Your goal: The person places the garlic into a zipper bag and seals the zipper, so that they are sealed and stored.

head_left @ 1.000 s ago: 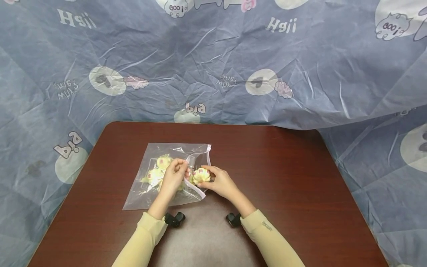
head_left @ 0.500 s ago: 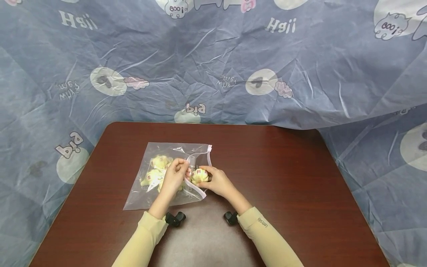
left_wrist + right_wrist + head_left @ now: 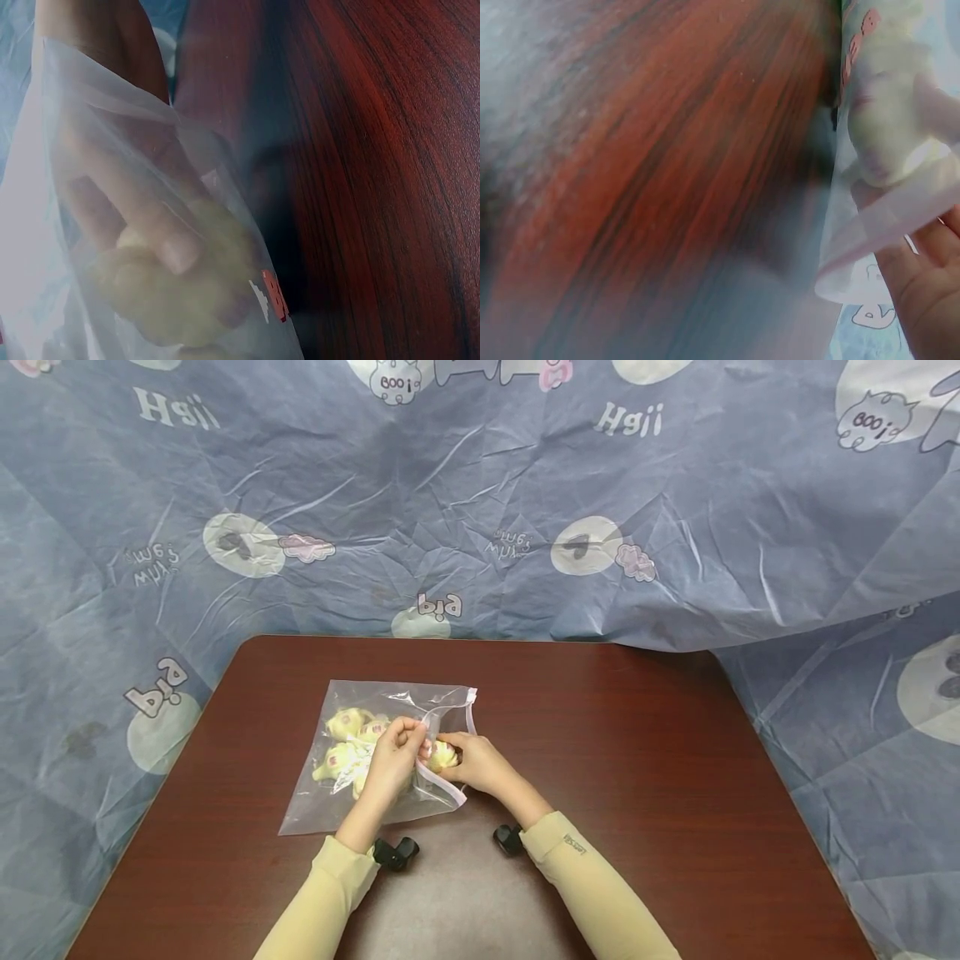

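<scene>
Shifted left since a second ago, the right hand [image 3: 483, 767] now reaches into the mouth of a clear zip bag [image 3: 307, 806] with a ribbed pale-yellow piece [image 3: 444, 755]. Loose pale-yellow pieces [image 3: 345, 724] inside the bag have also spread further left; the left hand [image 3: 390, 758] has stayed almost where it was.

Nearest are two cream sleeves [image 3: 600, 902], each with a small black camera [image 3: 397, 853] at the cuff. Beyond them, the right hand's grip holds the ribbed piece between thumb and fingers; the left hand's grip pinches the bag's edge. In the left wrist view, fingers and piece show hazily through the film; in the right wrist view, a pinkish closure strip [image 3: 889, 225] crosses the fingers.

The bag lies on a glossy red-brown tabletop [image 3: 637, 760]. Farthest back hangs a wrinkled blue-grey cloth [image 3: 480, 485] with cartoon prints.
</scene>
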Motion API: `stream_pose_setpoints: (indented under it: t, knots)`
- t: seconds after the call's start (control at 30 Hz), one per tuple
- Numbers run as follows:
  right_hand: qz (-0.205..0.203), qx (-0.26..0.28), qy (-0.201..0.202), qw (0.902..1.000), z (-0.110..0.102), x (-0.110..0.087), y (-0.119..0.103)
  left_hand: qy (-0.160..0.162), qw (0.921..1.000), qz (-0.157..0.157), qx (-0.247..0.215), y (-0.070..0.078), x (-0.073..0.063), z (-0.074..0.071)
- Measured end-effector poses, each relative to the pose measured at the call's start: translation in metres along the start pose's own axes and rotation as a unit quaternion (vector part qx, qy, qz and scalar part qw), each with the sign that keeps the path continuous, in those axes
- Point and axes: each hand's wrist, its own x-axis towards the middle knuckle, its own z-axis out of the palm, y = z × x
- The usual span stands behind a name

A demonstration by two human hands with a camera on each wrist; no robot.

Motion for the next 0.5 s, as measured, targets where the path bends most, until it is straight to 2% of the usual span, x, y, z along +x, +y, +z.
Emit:
stream_pose_setpoints:
  t: [0.1,0.3,0.37,0.5]
  knots:
    - [-0.015,-0.010,0.002,0.9998,0.0021,0.0015,-0.0012,-0.005,1.0000,-0.002,-0.005,0.0007,-0.0003,-0.0006]
    - [-0.015,-0.022,-0.010,0.9996,0.0021,0.0016,-0.0014,-0.004,1.0000,0.004,0.000,0.0000,0.0004,-0.0012]
    - [-0.007,0.000,-0.016,0.9999,0.0002,0.0007,-0.0007,-0.004,1.0000,0.005,0.001,-0.0007,0.0009,-0.0016]
    - [0.018,0.086,-0.016,0.9960,-0.0068,-0.0029,0.0004,-0.003,1.0000,0.003,0.003,-0.0015,0.0013,-0.0023]
